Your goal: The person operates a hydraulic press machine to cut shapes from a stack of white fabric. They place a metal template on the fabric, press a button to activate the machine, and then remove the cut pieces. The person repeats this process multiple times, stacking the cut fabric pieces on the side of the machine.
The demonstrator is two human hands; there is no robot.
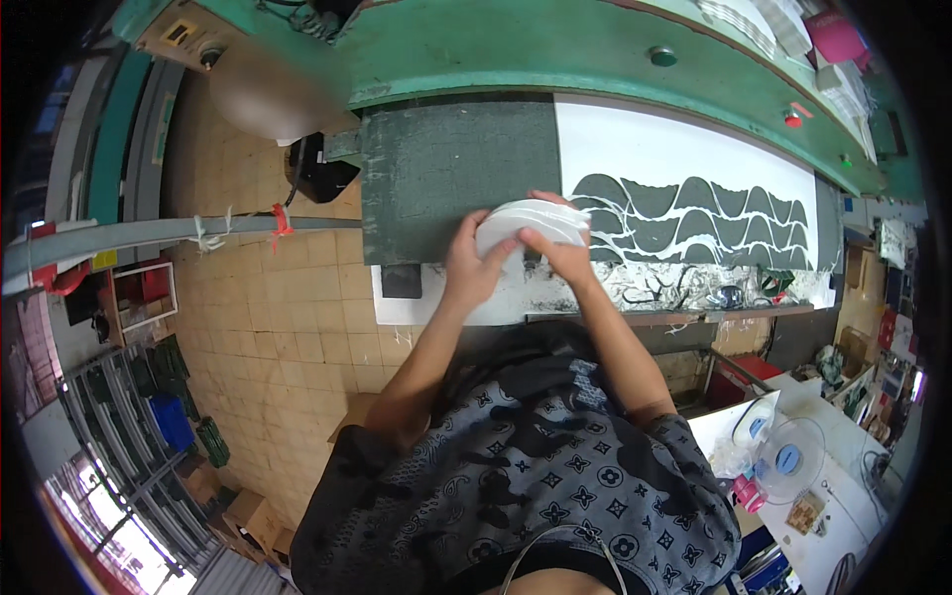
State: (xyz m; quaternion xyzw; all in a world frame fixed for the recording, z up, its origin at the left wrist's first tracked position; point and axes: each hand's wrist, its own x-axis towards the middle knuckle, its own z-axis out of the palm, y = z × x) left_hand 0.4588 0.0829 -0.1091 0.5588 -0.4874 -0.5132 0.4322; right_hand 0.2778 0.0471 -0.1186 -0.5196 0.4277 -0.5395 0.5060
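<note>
Between fingers (536, 240): white pieces (528, 216), seemingly stacked.

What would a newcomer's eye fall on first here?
Probably the white sheet on the right of the dark work surface, its lower part cut into wavy rows. Then the layered white bundle held between the left hand and the right hand, near the middle. Across the top, the green machine beam also stands out.

This place looks to be a workshop: on the far side is a large green machine (516, 45) with a red button (792, 120), before it a cut-out sheet (635, 139), and at left a rack (111, 421).
</note>
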